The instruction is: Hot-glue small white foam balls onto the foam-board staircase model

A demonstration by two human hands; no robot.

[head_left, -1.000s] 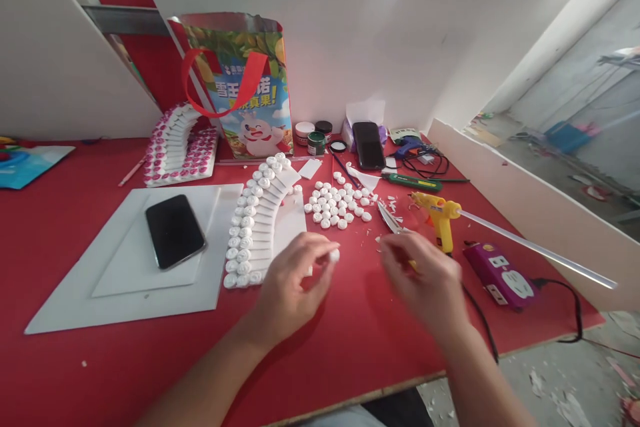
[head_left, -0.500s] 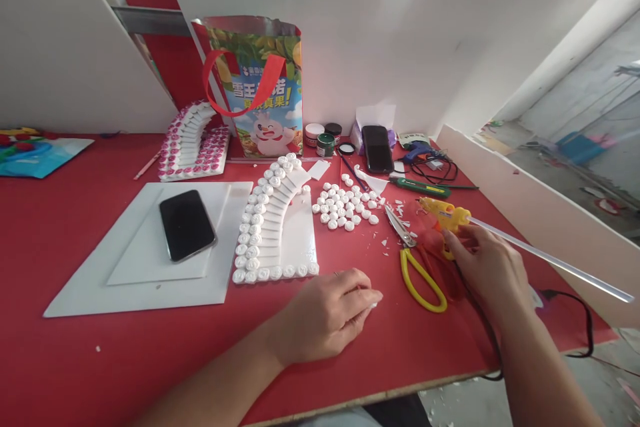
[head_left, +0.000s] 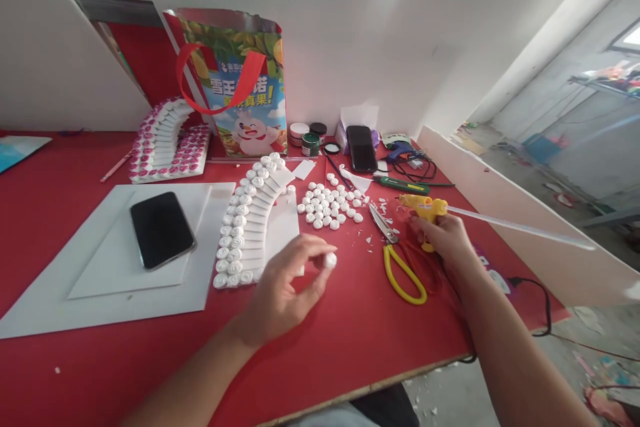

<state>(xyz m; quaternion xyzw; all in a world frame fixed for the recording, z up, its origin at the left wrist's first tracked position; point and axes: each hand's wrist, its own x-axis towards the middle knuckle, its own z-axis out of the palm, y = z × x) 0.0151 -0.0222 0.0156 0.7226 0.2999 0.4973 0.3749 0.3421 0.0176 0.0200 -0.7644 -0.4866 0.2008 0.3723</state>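
The left hand has its grip closed on one white rosette, pinched between thumb and fingertips above the counter, inboard of the near edge. From here I cannot tell which way the rosette's spiral face is turned.

The right hand has its grip wrapped around the handle of the yellow hot glue gun, toward the counter's right edge. Nozzle: directed left, toward the heap of loose rosettes. Long axis: crosswise, continued by a clear glue stick that extends from the rear past the right edge, sloping toward the near side. Handle: downward. Whether its base touches the counter cannot be determined.

Scissors lie just left of the gun, blades toward the far edge and slightly left, yellow handle loop toward the near edge.

Beside the left hand lies a white panel bearing a curved ribbed strip. The strip's long axis runs from near to far, bending right at the far end; rosettes line its left side.
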